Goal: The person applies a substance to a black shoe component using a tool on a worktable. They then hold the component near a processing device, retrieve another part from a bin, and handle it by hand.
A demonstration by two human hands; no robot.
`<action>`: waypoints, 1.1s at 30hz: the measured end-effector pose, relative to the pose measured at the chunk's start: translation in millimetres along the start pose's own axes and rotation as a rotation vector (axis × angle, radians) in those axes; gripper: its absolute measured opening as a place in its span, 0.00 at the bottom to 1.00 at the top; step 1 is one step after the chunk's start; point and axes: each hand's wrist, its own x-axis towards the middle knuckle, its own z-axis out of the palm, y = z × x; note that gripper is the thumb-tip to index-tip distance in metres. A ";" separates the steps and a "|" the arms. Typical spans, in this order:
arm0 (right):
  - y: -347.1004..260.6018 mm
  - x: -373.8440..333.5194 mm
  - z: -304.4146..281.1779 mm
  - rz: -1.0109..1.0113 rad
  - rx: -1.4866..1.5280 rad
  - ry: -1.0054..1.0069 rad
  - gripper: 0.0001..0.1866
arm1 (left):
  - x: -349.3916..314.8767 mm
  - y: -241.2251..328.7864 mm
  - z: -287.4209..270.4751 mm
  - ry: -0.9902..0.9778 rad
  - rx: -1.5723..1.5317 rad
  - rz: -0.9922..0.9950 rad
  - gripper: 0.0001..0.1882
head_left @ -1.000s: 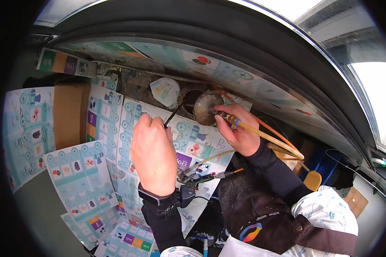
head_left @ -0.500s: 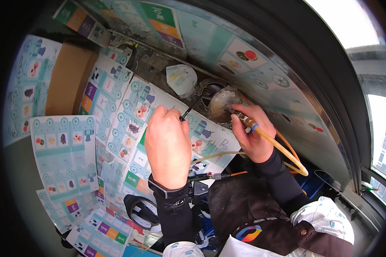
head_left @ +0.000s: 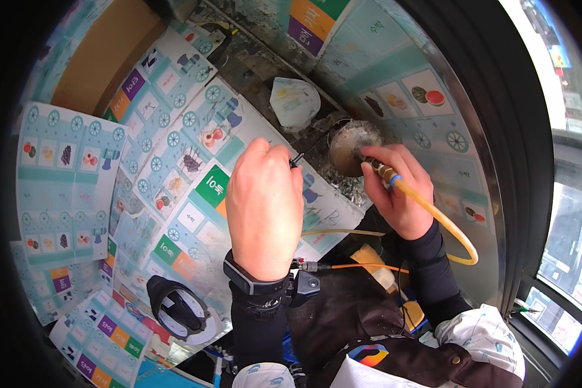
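My left hand (head_left: 265, 200) is closed round a thin dark rod-like tool (head_left: 296, 160), whose end points toward a dusty grey round disc (head_left: 350, 150). Most of that tool is hidden by my fingers. Fingers of my right hand (head_left: 402, 191) grip a brass hose fitting (head_left: 387, 173) close to the disc's right side. A blue ring joins the fitting to a yellow hose (head_left: 449, 226), which curves down past my right wrist. Whatever the fitting's front end meets is partly covered by my fingers.
A white face mask (head_left: 294, 103) lies on the grimy ledge beyond my hands. Printed cardboard sheets (head_left: 181, 174) cover the left side and the wall (head_left: 427, 123). A black-and-white strapped object (head_left: 178, 310) sits lower left. An orange hose (head_left: 362, 265) crosses below; a window is at right.
The whole view has shifted and turned a little. Both hands keep their grips near the disc, and less of the thin rod shows past my left fingers.
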 end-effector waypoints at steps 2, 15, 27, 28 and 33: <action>0.6 0.2 -1.4 -0.029 -0.011 -0.041 0.15 | -2.3 -5.4 1.5 0.008 -0.035 -0.023 0.11; 35.6 -35.1 -16.2 0.433 0.213 0.254 0.08 | -8.8 -26.7 15.8 0.012 -0.181 -0.071 0.11; 54.3 -62.3 -11.8 0.631 0.357 0.404 0.10 | -7.5 -28.8 29.3 -0.018 -0.251 -0.078 0.10; 54.2 -64.3 -14.9 0.606 0.357 0.420 0.10 | -7.6 -28.4 30.8 -0.019 -0.296 -0.109 0.10; 54.9 -65.0 -15.4 0.583 0.326 0.430 0.11 | -6.7 -25.8 38.2 -0.009 -0.296 -0.114 0.11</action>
